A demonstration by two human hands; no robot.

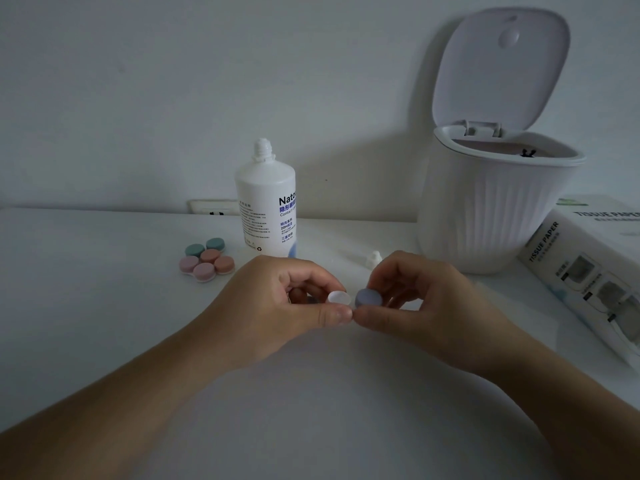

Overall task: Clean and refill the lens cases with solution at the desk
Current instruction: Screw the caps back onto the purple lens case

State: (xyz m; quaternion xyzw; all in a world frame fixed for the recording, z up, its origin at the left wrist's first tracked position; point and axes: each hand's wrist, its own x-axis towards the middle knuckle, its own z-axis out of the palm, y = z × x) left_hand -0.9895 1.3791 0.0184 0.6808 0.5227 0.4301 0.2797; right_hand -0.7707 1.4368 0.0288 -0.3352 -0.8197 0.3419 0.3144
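Left hand [277, 303]: fingers pinched on the white lens case [336, 297], held just above the worktop [86, 306].
Right hand [419, 299]: fingers clamped round the grey cap [367, 298], just beside the case.
Solution bottle [266, 202]: uncapped, upright, far centre; its small cap [374, 257] lies to its right.
Other cases [207, 259]: 3 closed pairs, far left.
Bin [498, 202]: lid up, far right.
Risk: the small cap could slip from the fingers; a stray sleeve or elbow might tip the open bottle.

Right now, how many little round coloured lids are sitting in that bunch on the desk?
6: two green lids at the back, two orange in the middle and right, two pink at the front and left. Another could hide behind the hands.
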